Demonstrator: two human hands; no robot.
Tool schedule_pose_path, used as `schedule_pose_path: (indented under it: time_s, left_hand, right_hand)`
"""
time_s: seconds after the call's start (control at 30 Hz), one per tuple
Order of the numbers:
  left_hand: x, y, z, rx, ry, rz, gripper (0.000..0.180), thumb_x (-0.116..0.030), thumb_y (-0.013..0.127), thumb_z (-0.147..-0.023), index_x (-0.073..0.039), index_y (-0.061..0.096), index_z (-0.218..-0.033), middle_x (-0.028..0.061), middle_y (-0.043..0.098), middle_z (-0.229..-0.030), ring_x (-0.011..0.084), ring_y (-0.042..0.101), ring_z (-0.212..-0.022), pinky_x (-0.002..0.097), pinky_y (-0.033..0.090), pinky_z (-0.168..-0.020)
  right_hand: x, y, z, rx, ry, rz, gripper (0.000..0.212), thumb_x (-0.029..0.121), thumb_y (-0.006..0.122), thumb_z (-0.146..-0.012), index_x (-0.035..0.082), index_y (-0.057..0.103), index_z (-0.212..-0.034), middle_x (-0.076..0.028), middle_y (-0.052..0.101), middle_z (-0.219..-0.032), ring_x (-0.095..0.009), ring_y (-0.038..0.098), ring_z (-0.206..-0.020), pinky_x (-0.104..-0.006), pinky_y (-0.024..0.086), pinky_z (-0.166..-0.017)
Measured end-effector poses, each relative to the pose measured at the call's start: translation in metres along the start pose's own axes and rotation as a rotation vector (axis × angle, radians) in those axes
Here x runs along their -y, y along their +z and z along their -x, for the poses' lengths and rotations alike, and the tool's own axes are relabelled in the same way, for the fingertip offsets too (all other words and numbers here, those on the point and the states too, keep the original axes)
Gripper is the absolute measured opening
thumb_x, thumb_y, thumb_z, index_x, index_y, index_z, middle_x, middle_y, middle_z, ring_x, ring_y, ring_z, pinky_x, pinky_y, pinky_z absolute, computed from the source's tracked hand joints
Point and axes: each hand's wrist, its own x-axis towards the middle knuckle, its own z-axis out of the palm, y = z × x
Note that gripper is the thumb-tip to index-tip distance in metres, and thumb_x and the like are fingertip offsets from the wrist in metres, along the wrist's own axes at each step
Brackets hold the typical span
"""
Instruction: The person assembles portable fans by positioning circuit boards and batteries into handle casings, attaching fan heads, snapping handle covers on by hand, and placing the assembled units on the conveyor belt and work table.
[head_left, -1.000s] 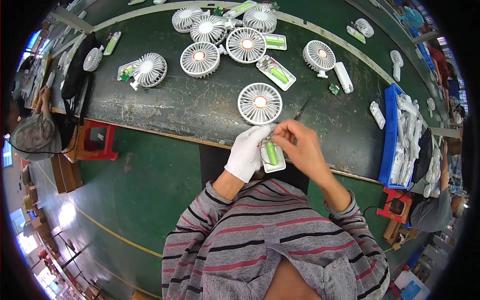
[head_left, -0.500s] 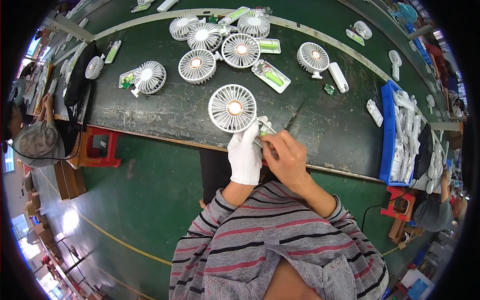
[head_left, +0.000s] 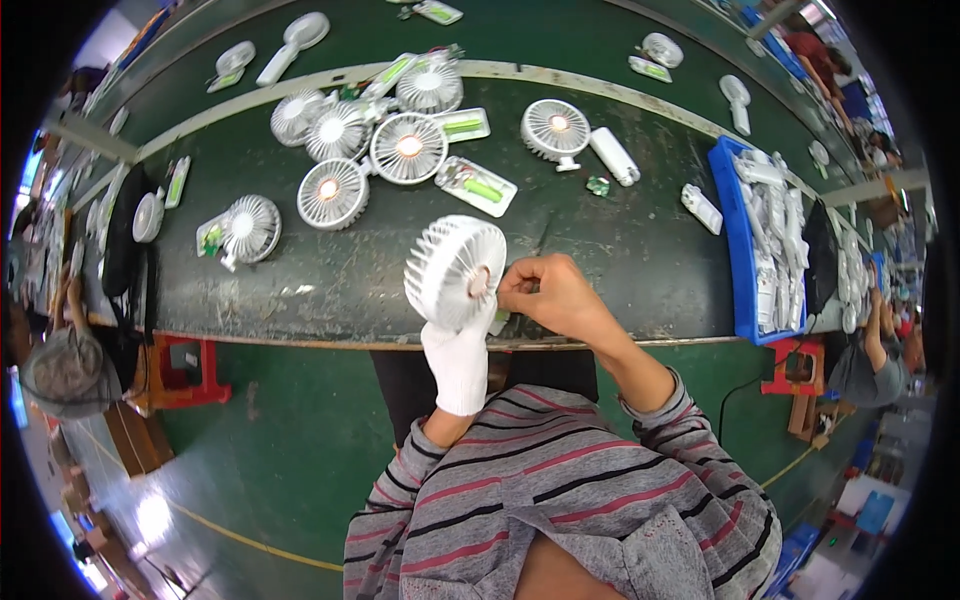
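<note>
My left hand [head_left: 458, 362], in a white glove, holds a white round fan head [head_left: 452, 268] upright by its lower part, above the near edge of the dark green table [head_left: 620, 260]. My bare right hand [head_left: 555, 293] is closed with its fingertips pinched at the centre hub on the right side of the fan head. What the fingers pinch is too small to see. A bit of green shows just below my right hand.
Several more white fan heads [head_left: 408, 147] and open white handle shells with green cells [head_left: 476, 185] lie on the table further back. A blue bin [head_left: 742, 250] of white parts stands at the right. Other people sit at left and right; a red stool [head_left: 185, 370] is below left.
The fan head that lay flat on the table is now lifted and turned upright in my gloved left hand. My right hand moved from the small green-celled part to the fan's hub.
</note>
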Motion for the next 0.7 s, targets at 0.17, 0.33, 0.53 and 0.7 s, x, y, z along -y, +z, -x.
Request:
schedule_pose_path:
  time_s: [0.17,0.33,0.53,0.7]
  left_hand:
    - [-0.013,0.025,0.001,0.091,0.284,-0.136,0.032,-0.002,0.074,-0.074,0.003,0.064,-0.104,0.0056,0.068,-0.090,0.0112,0.060,-0.081,0.0265,0.048,-0.075]
    - [-0.004,0.042,-0.001,0.194,0.265,-0.076,0.038,0.004,0.070,-0.076,0.001,0.056,-0.111,0.0050,0.061,-0.101,0.0125,0.058,-0.088,0.0250,0.047,-0.076]
    - [0.001,0.084,-0.003,0.314,0.062,0.083,0.037,0.003,0.058,-0.083,0.001,0.052,-0.119,0.0116,0.062,-0.111,0.0158,0.059,-0.092,0.0270,0.049,-0.074]
    - [0.020,0.114,-0.019,0.529,-0.304,0.433,0.025,-0.004,0.054,-0.090,0.006,0.056,-0.112,0.0176,0.062,-0.110,0.0247,0.061,-0.098,0.0352,0.050,-0.085]
  right_hand:
    - [-0.003,-0.012,0.012,-0.317,-0.238,0.369,0.011,0.011,0.069,-0.069,0.000,0.065,-0.070,-0.013,0.063,-0.068,-0.028,0.063,-0.060,-0.0356,0.049,-0.056]
    - [-0.011,-0.037,0.021,-0.357,-0.273,0.170,0.010,0.004,0.068,-0.072,-0.003,0.061,-0.074,-0.010,0.056,-0.062,-0.016,0.054,-0.054,-0.0285,0.043,-0.052]
    - [-0.020,-0.069,0.031,-0.331,0.085,0.083,0.021,0.013,0.071,-0.074,-0.003,0.060,-0.068,-0.004,0.056,-0.056,-0.005,0.047,-0.055,-0.0269,0.038,-0.049]
    - [-0.049,-0.103,0.037,-0.404,0.017,0.052,0.016,0.015,0.071,-0.078,0.001,0.063,-0.074,-0.003,0.059,-0.061,-0.005,0.050,-0.057,-0.0248,0.041,-0.051]
